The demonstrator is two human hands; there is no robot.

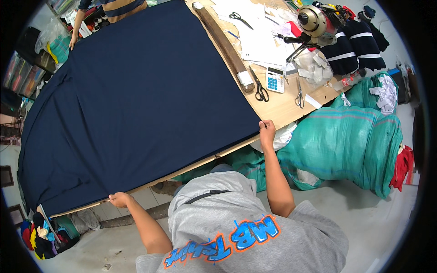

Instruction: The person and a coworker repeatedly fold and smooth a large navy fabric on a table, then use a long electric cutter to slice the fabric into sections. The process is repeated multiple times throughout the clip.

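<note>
A broad sheet of navy fabric (154, 91) covers most of the wooden table (291, 111), with a few folds and creases on its left part. My right hand (267, 128) pinches the fabric's near right corner at the table edge. Farther left along the same near edge, my left hand (120, 199) is closed on the fabric's border. Across the table, another person's hand (73, 42) touches the far left edge of the cloth; that person wears a striped top.
Along the fabric's right side lies a long wooden bar (223, 43). Beyond it are black scissors (259, 86), a calculator (275, 80), smaller scissors (299, 94), white papers (259, 41) and a round-headed cutting machine (314, 22). Green bundles (341, 141) stand on the floor to my right.
</note>
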